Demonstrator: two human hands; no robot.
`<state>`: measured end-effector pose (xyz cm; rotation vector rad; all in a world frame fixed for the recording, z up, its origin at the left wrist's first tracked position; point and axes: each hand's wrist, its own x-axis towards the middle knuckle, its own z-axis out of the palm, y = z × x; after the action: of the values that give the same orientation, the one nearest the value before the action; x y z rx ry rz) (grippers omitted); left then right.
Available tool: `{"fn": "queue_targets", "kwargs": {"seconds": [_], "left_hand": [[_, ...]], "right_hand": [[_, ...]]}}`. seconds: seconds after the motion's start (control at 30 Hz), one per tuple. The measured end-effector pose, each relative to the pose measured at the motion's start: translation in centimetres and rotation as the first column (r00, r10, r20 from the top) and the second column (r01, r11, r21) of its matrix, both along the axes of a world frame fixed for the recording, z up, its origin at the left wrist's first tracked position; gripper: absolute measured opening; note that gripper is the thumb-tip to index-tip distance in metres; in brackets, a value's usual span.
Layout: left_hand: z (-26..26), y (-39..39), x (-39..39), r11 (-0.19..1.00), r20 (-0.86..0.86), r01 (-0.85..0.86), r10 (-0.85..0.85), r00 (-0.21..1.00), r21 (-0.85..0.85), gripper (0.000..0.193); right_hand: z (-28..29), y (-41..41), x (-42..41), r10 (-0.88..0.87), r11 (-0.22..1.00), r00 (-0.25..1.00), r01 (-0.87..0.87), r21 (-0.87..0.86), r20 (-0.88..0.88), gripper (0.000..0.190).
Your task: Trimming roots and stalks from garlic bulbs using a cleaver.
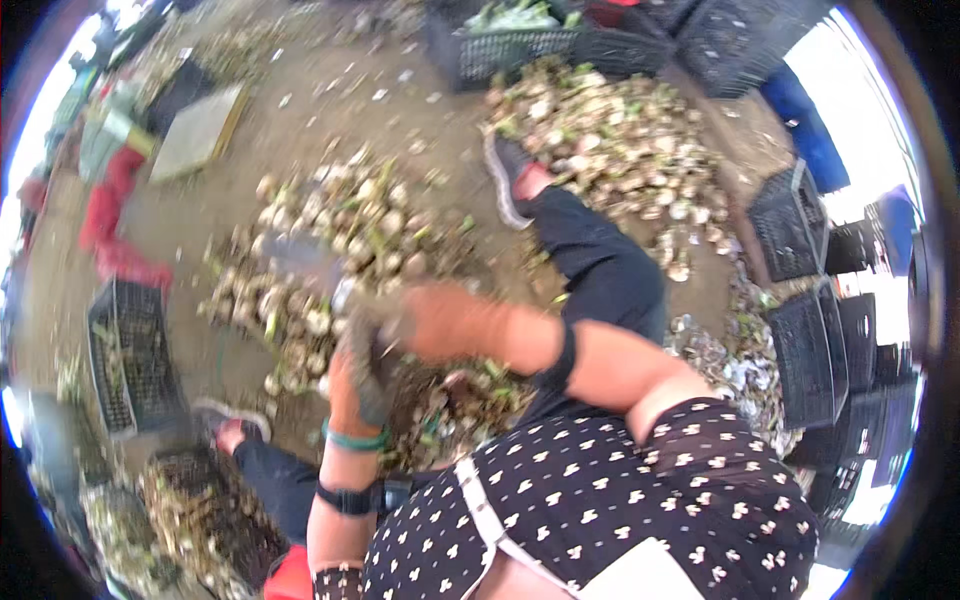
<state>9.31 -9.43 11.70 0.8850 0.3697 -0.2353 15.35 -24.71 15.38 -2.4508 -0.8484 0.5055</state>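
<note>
My right hand, in an orange glove with a dark grip coating, is blurred above a heap of garlic bulbs. From it a grey bladed tool, apparently a knife, points to the upper left. Close beside it, my left hand wears a matching soiled glove with a green cuff. The two hands meet or nearly meet. Blur hides whether the left fingers hold anything. Beneath the hands lie garlic trimmings and soil between my legs.
A second garlic heap adjoins my right shoe. Black plastic crates stand at the left, the top and the right. Red netting and a pale board lie at left. Garlic with stalks sits at lower left.
</note>
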Motion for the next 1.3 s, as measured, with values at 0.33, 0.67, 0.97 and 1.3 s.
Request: {"fn": "queue_targets", "kwargs": {"seconds": [0.33, 0.67, 0.97, 1.3], "left_hand": [[-2.3, 3.4, -9.8, 0.944, -0.047, -0.233, 0.250, 0.967, 0.234, 0.026], [-6.5, 3.7, -11.8, 0.892, -0.213, -0.267, 0.360, 0.908, 0.366, 0.025], [-7.2, 4.3, -10.0, 0.865, 0.012, -0.429, 0.441, 0.897, 0.260, 0.021], [-12.7, 3.9, -6.7, 0.737, 0.164, -0.379, 0.349, 0.923, 0.560, 0.013]], "right_hand": [[-13.7, -1.9, 0.8, -0.104, 0.988, 0.949, 0.063, -0.144, -0.297, 0.036], [-22.3, 0.1, -0.5, -0.260, 0.795, 0.960, 0.150, -0.588, -0.106, 0.039], [-17.5, -0.3, -0.8, -0.251, 0.916, 0.966, 0.215, -0.340, -0.065, 0.058], [-8.5, -2.9, -1.5, -0.085, 0.977, 0.989, 0.106, -0.184, 0.120, 0.080]]}}
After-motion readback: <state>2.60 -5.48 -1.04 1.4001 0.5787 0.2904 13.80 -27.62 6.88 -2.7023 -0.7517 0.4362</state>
